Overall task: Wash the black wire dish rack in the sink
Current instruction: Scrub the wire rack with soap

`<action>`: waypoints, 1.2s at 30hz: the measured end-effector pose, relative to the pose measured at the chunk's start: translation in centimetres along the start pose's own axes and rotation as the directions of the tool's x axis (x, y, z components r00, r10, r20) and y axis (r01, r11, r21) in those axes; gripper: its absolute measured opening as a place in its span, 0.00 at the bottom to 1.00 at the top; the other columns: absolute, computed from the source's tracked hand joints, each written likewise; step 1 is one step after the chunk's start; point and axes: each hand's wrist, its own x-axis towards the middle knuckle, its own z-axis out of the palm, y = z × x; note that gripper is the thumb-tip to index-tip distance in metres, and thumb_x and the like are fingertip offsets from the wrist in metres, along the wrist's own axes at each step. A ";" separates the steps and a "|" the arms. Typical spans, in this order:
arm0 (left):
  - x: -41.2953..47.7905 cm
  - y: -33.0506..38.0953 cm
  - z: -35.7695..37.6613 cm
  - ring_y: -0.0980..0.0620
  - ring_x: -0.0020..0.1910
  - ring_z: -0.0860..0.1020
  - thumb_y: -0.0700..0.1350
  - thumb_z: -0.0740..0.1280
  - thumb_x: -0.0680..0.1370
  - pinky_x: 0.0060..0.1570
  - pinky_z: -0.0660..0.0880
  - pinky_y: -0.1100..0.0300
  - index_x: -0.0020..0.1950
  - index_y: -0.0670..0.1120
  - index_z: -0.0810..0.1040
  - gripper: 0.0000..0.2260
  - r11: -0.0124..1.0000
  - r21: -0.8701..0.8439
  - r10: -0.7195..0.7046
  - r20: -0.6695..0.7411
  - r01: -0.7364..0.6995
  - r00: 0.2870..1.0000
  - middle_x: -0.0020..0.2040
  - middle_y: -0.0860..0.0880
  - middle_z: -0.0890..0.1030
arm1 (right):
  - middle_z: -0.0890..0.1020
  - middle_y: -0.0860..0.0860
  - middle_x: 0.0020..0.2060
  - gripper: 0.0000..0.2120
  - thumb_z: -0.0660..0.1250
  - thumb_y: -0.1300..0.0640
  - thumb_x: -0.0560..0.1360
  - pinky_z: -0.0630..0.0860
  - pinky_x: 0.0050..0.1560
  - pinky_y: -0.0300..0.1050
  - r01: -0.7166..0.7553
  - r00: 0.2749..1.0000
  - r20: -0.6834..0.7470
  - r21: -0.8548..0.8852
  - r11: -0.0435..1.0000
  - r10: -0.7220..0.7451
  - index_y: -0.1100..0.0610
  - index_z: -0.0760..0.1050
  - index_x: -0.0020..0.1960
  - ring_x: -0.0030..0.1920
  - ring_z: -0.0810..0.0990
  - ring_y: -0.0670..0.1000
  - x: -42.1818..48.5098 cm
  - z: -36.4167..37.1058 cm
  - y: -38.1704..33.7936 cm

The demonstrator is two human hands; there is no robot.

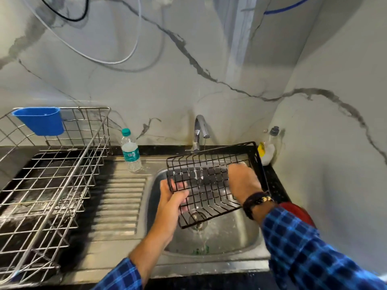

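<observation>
Left of the sink (240, 233), on the ribbed draining surface, stands a big steel wire basket (52, 174) with a blue plastic tub (39, 121) hooked on its back rail. A water bottle (130, 151) stands by the sink's back left corner.

Over the sink, the black wire dish rack (211, 185) is held tilted under the tap (200, 130), and a thin stream runs through its wires. The left hand (173, 195) grips the rack's left edge, fingers curled round the wires. The right hand (243, 181) presses down inside the rack's right end. It is blurred, so I cannot tell whether it clutches a scrubber or only rubs.

The rack looks light and stiff to me. But wet, soapy coated wire is likely slippery and thin on the fingers. I'd take it by the thicker outer frame, with fingers hooked through the grid.
</observation>
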 end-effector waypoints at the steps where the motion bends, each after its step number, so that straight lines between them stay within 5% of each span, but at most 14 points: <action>1: 0.0 0.0 0.5 0.51 0.52 0.79 0.49 0.67 0.70 0.50 0.77 0.49 0.50 0.60 0.73 0.10 1.000 0.019 0.007 0.016 -0.007 1.000 0.55 0.55 0.81 | 0.82 0.55 0.53 0.08 0.62 0.63 0.80 0.78 0.48 0.44 0.002 0.999 0.034 0.062 0.998 -0.004 0.58 0.77 0.56 0.53 0.82 0.55 -0.2 0.4 -1.5; 4: 0.2 -0.3 0.9 0.52 0.53 0.79 0.50 0.68 0.70 0.50 0.77 0.50 0.52 0.59 0.72 0.12 0.998 0.053 0.019 0.006 -0.020 1.000 0.48 0.60 0.81 | 0.81 0.53 0.49 0.02 0.66 0.60 0.79 0.76 0.46 0.41 0.024 0.990 0.132 0.230 0.973 -0.056 0.54 0.76 0.50 0.47 0.80 0.51 -0.7 2.1 -5.2; 8: 0.3 -0.7 0.1 0.50 0.49 0.78 0.49 0.67 0.70 0.50 0.76 0.47 0.41 0.64 0.73 0.08 0.999 -0.005 -0.036 -0.065 0.036 0.997 0.53 0.53 0.82 | 0.82 0.50 0.49 0.02 0.68 0.58 0.78 0.78 0.53 0.38 0.104 0.968 0.180 0.355 0.929 -0.177 0.53 0.77 0.50 0.47 0.80 0.47 -1.0 3.1 -4.2; 14: 0.2 -0.6 -0.5 0.47 0.47 0.77 0.48 0.66 0.70 0.49 0.76 0.46 0.42 0.61 0.73 0.07 0.993 -0.091 -0.073 -0.049 0.069 0.996 0.56 0.50 0.82 | 0.83 0.56 0.52 0.07 0.63 0.62 0.80 0.76 0.46 0.42 -0.140 0.990 0.002 0.160 0.977 0.141 0.60 0.77 0.57 0.53 0.83 0.55 1.1 1.2 1.7; 20: 0.3 -0.2 1.5 0.51 0.51 0.77 0.50 0.68 0.70 0.48 0.76 0.50 0.49 0.60 0.71 0.10 1.000 0.019 -0.014 0.012 0.014 1.000 0.51 0.54 0.80 | 0.80 0.51 0.50 0.06 0.66 0.61 0.79 0.78 0.50 0.38 0.014 0.998 0.048 0.358 0.933 -0.033 0.55 0.77 0.56 0.51 0.80 0.49 -0.2 2.4 -4.0; 25: 0.1 0.0 1.4 0.52 0.54 0.80 0.53 0.68 0.72 0.58 0.77 0.40 0.56 0.54 0.70 0.15 0.997 0.066 -0.035 0.055 0.032 0.998 0.48 0.58 0.82 | 0.81 0.50 0.56 0.08 0.67 0.63 0.78 0.77 0.61 0.42 0.284 0.945 0.002 0.498 0.819 -0.328 0.54 0.79 0.55 0.55 0.79 0.46 -0.5 1.4 -5.9; 30: -0.2 0.3 1.4 0.51 0.56 0.80 0.56 0.68 0.74 0.52 0.79 0.47 0.52 0.59 0.71 0.10 0.998 0.029 -0.053 0.066 0.051 0.996 0.54 0.55 0.80 | 0.77 0.51 0.57 0.09 0.66 0.62 0.79 0.77 0.61 0.41 0.292 0.956 -0.155 0.443 0.848 -0.248 0.56 0.77 0.59 0.54 0.78 0.47 0.6 1.0 -4.7; 36: -0.1 0.2 1.4 0.58 0.52 0.83 0.49 0.66 0.80 0.48 0.80 0.51 0.53 0.60 0.72 0.06 0.998 0.055 -0.044 0.050 0.042 0.998 0.51 0.59 0.83 | 0.73 0.47 0.56 0.11 0.69 0.62 0.77 0.72 0.58 0.34 0.401 0.916 -0.140 0.361 0.842 -0.376 0.53 0.76 0.58 0.53 0.77 0.46 -0.8 2.1 -4.8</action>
